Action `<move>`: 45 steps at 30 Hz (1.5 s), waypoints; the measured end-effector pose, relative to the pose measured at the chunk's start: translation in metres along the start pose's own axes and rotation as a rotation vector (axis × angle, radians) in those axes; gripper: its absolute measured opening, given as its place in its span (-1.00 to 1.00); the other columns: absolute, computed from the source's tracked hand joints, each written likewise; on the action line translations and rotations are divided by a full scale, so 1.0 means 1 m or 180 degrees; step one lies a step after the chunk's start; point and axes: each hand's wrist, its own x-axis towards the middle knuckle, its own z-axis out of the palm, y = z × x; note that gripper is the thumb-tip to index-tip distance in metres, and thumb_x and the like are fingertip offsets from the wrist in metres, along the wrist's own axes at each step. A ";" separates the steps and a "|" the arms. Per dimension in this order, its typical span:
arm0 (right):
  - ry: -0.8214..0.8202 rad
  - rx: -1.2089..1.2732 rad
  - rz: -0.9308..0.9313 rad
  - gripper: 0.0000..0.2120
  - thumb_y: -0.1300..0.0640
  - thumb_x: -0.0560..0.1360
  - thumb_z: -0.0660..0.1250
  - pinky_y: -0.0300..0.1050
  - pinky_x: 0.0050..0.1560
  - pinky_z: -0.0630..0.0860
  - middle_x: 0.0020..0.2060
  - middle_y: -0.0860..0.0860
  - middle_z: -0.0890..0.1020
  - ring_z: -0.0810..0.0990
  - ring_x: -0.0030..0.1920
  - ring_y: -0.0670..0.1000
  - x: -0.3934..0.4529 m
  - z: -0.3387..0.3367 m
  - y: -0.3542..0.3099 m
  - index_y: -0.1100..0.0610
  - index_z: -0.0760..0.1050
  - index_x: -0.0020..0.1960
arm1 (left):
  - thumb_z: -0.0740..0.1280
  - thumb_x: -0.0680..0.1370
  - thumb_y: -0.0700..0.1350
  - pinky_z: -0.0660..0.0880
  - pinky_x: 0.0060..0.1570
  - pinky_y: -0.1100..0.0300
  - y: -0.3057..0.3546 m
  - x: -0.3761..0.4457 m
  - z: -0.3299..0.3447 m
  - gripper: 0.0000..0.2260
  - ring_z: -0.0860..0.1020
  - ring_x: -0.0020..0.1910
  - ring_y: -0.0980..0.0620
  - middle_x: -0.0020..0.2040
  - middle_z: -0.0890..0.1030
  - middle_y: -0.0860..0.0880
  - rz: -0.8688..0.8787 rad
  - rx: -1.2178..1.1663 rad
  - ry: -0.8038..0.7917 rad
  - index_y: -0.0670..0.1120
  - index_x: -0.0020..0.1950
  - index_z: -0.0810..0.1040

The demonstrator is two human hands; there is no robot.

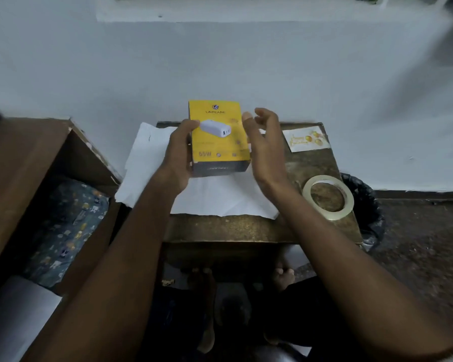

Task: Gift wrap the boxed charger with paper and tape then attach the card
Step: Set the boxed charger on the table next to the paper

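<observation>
Left hand point(180, 150) grips yellow charger box point(218, 137); right hand point(263, 142) open beside it. Best lowered square onto middle of white paper point(220, 199), edges parallel.

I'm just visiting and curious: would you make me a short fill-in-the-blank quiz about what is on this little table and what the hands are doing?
1. The yellow charger box is gripped by the ____ hand.
2. The right hand hovers beside the box with its fingers ____.
3. Under the box, a sheet of ____ paper lies spread on the table.
4. The roll of tape lies nearer the person than the greeting ____.

Missing words: left; open; white; card
</observation>
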 end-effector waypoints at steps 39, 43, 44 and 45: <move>-0.0874 0.0771 0.1813 -0.61 -0.10 0.72 0.11 0.00 -0.08 0.68 0.04 0.13 0.76 0.73 -0.03 0.14 0.023 -0.026 0.008 0.02 0.69 0.08 | -0.01 0.79 0.15 0.53 -0.19 0.17 -0.033 0.001 0.036 -0.62 0.66 -0.06 0.04 -0.06 0.67 0.06 -0.0083 0.1090 0.0460 0.11 0.10 0.57; -0.1082 0.1210 0.1876 -0.58 -0.21 0.68 0.18 0.25 0.21 0.64 0.17 0.11 0.74 0.69 0.22 0.22 0.025 -0.033 0.005 0.03 0.65 0.25 | 0.09 0.75 0.13 0.63 0.12 -0.04 -0.038 0.005 0.034 -0.64 0.67 0.10 -0.04 0.06 0.72 -0.01 0.0201 0.1515 0.0471 0.03 0.12 0.65; -0.1212 0.1311 0.1834 -0.54 -0.23 0.67 0.21 0.31 0.31 0.57 0.22 0.12 0.71 0.66 0.28 0.24 0.024 -0.034 0.005 0.07 0.63 0.31 | 0.11 0.75 0.08 0.63 0.15 -0.05 -0.038 0.006 0.034 -0.66 0.67 0.12 -0.03 0.07 0.71 0.00 0.0358 0.1584 0.0443 0.01 0.15 0.66; -0.1349 0.1406 0.1772 -0.49 -0.24 0.65 0.24 0.33 0.37 0.52 0.27 0.14 0.68 0.63 0.32 0.26 0.024 -0.035 0.005 0.10 0.59 0.38 | 0.11 0.77 0.04 0.61 0.15 -0.04 -0.038 0.007 0.032 -0.68 0.66 0.11 -0.01 0.06 0.71 0.02 0.0496 0.1626 0.0398 0.00 0.18 0.65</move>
